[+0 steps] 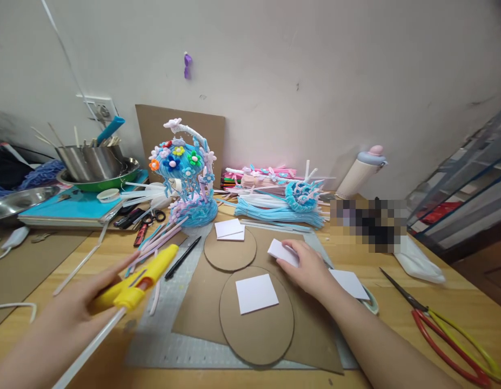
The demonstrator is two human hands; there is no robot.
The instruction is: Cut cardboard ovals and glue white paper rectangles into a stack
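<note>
From the head camera, the left hand [72, 308] has a closed grip on a yellow glue gun [142, 278], nose aimed far at the bench [396, 329]. The right hand [309, 267] pinches a white paper square [283, 252] just beside the cardboard circles [256, 319].

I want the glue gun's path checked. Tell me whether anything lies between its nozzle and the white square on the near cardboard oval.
Nothing visible does: between the glue gun and the white square lie only mat and bare cardboard.
</note>
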